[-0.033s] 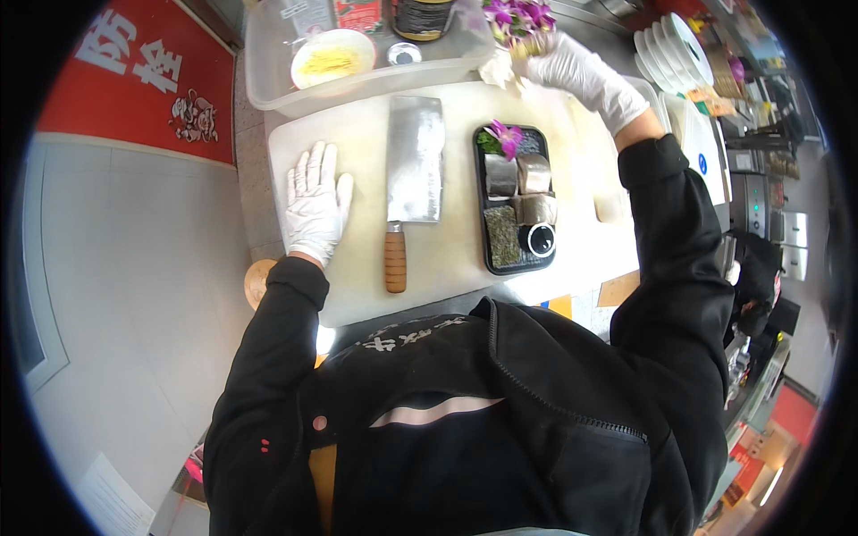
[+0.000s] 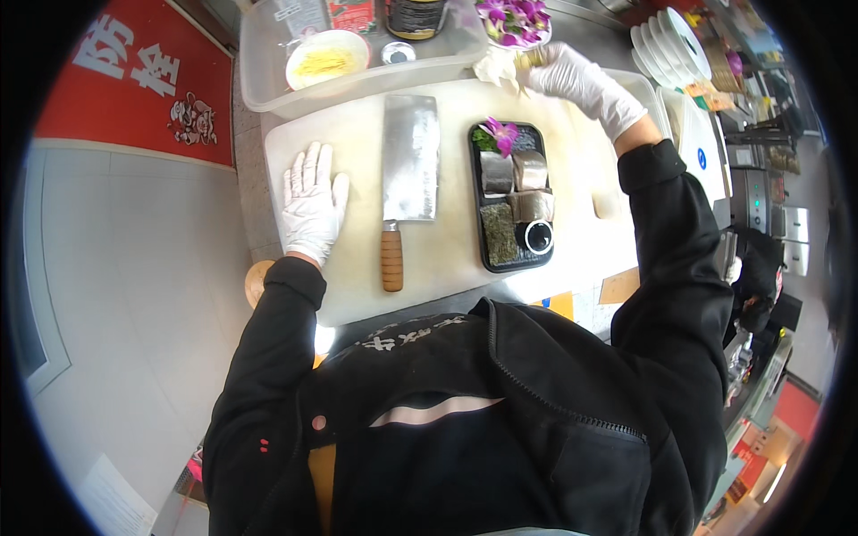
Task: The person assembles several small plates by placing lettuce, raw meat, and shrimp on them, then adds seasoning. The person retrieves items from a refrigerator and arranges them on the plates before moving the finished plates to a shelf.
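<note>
My left hand (image 2: 313,201), in a white glove, lies flat with fingers apart on the white cutting board (image 2: 357,286), left of a cleaver (image 2: 409,174) with a wooden handle. My right hand (image 2: 581,85), also gloved, reaches to the board's far edge and pinches a small yellowish piece (image 2: 529,59) beside a crumpled white wad (image 2: 496,68). Just beyond it stands a bowl of purple orchid flowers (image 2: 514,18). Between the hands sits a black rectangular tray (image 2: 483,259) with fish slices (image 2: 514,170), a purple flower (image 2: 500,134), a dark green square and a small black cup (image 2: 539,237).
A clear plastic tub (image 2: 268,62) at the back holds a bowl of yellow shreds (image 2: 326,61) and a dark jar (image 2: 416,16). White plates (image 2: 666,40) are stacked at the far right. A red sign (image 2: 134,80) lies at the left.
</note>
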### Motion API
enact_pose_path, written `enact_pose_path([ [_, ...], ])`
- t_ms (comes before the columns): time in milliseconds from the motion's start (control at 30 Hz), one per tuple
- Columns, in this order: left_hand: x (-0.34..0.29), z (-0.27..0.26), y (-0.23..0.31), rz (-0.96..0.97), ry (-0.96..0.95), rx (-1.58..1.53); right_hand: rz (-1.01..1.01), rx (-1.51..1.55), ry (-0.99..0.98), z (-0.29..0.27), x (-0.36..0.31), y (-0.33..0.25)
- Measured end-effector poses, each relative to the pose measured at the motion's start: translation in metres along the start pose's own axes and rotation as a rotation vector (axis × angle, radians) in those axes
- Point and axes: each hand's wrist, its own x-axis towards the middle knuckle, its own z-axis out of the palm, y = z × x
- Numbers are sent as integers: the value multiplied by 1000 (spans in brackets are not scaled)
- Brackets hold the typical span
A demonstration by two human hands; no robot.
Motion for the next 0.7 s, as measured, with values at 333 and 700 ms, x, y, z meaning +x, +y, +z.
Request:
enact_pose_path([
  [333, -4, 5, 2, 9, -6, 82, 266, -292, 89, 23, -48, 105],
  [700, -9, 3, 6, -8, -25, 77, 258, -487, 56, 26, -61, 111],
])
